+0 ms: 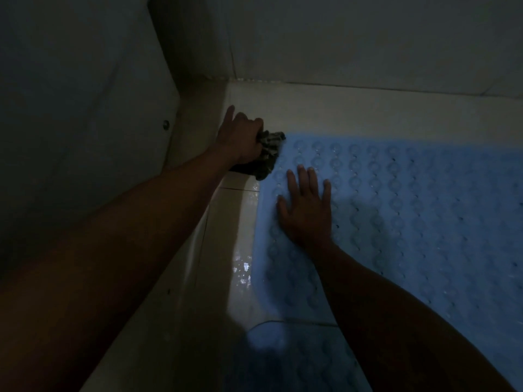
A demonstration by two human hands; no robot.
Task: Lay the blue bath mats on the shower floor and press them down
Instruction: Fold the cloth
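Blue bath mat running lengthwise rightward, right hand flat on it, left hand gripping dark cloth

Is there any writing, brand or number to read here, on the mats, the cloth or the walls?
None can be read.
Blue mat: only a raised bump pattern, no print.
Second mat: in shadow, nothing legible.
Cloth in the left hand: a dark pattern, no letters.
Walls: bare.

Two blue mats, one cloth, two hands.
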